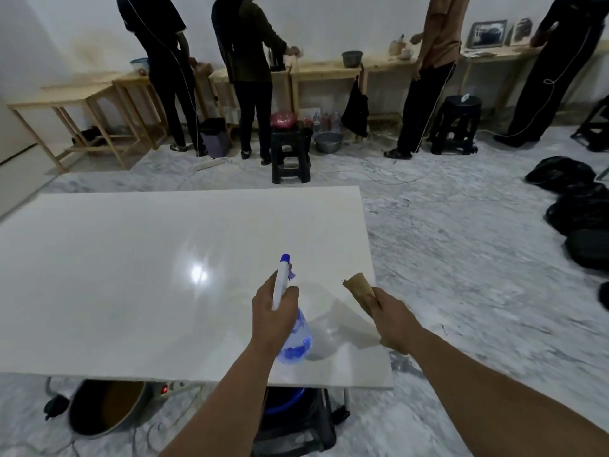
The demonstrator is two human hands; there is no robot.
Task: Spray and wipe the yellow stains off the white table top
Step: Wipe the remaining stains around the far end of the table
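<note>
The left hand (275, 311) grips the clear blue spray bottle (290, 328); the right hand (392, 316) pinches the brown cloth (361, 288). Low in the frame, it should aim at the white table top (131, 275).

A plain white wall (329, 24) closed the far side of the room, with a row of pale wooden benches (326, 69) along it and 4 people standing there, backs turned. The floor (461, 225) was grey-white marble, crossed by loose cables. 2 black plastic stools (291, 153) stood near the benches, and black bags (573, 206) lay at the right. A ceiling light's glare showed on the glossy worktop (131, 258).
</note>
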